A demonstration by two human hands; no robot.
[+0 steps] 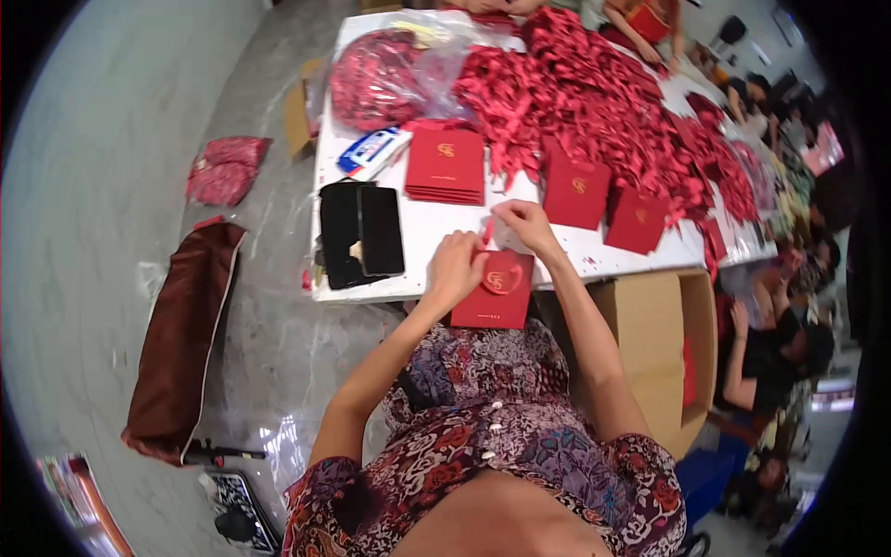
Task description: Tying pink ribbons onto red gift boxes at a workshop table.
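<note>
A flat red paper packet point(492, 304) with a gold emblem lies at the table's near edge, its lower part reaching over my lap. My left hand point(456, 266) is closed at its top left corner, fingertips by the base of a short red ribbon point(487, 230). The ribbon rises from the packet's top edge. My right hand point(525, 226) pinches near the ribbon's upper end, thumb and forefinger together. Just beyond my hands sits a stack of similar red packets point(445, 162). To the right lie more red packets point(575, 190), some overlapping the ribbon pile.
A large heap of red ribbons point(594, 88) covers the table's far right. A clear plastic bag point(380, 79) of red material, a wipes pack point(373, 151) and a black phone point(380, 232) are at left. An open cardboard box point(650, 325) stands right of me. Other people sit beyond.
</note>
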